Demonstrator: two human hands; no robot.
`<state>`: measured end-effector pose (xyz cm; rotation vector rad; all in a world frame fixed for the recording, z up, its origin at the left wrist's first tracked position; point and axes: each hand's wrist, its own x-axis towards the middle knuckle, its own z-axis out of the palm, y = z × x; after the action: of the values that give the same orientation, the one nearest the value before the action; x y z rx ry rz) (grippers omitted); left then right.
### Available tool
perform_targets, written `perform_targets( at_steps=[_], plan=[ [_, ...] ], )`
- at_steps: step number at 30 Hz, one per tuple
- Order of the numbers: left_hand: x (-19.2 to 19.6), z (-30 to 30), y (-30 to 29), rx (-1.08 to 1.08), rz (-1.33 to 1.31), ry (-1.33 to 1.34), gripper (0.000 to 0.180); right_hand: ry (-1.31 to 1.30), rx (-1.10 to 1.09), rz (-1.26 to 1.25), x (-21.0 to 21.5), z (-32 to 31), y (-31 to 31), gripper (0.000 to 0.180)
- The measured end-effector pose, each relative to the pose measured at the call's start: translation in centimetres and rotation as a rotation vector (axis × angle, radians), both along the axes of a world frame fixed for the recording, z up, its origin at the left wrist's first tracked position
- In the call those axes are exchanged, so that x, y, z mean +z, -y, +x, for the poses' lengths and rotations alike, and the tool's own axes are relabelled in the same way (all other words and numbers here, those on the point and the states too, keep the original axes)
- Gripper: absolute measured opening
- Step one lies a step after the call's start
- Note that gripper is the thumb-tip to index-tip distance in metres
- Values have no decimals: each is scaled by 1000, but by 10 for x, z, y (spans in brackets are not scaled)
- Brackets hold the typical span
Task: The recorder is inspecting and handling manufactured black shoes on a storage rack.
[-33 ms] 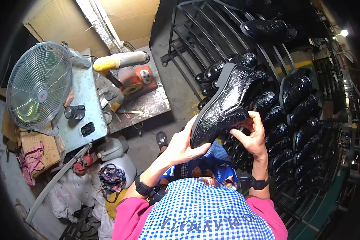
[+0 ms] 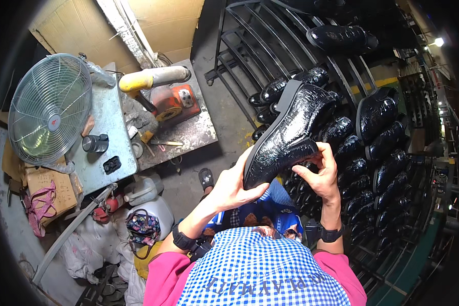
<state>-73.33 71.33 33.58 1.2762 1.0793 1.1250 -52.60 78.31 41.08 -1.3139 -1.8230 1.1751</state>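
Note:
Tilted in front of my chest is a glossy black shoe [image 2: 285, 135], wrapped in crinkled clear film, its dark sole edge toward the left. My left hand [image 2: 234, 184] is closed round the shoe's lower end, thumb across the upper and fingers hidden behind the sole. On the other side, my right hand [image 2: 321, 173] has its curled fingers against the raised flap near the shoe's opening, with the thumb just below it. Both wrists wear black bands.
Metal racks [image 2: 270, 35] carry several film-wrapped black shoes [image 2: 382, 117] beyond and to the right. On the left are a large fan [image 2: 53, 122], a pale table [image 2: 117, 158] with a dark mug [image 2: 95, 143], and an orange machine [image 2: 181, 99] beside a yellow pipe. Bags and a white jug [image 2: 155, 211] crowd below.

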Motion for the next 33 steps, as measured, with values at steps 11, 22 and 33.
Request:
perform_targets(
  at_steps=[11, 22, 33],
  plan=[
    [10, 3, -3, -36, 121, -93, 85, 116, -12, 272, 5, 5, 7, 38],
    [-27, 5, 5, -62, -247, 240, 43, 149, -246, 564, 89, 27, -71, 24],
    [-78, -10, 30, 313, -564, 337, 34, 668, -437, 775, 123, 130, -267, 54]
  ],
)
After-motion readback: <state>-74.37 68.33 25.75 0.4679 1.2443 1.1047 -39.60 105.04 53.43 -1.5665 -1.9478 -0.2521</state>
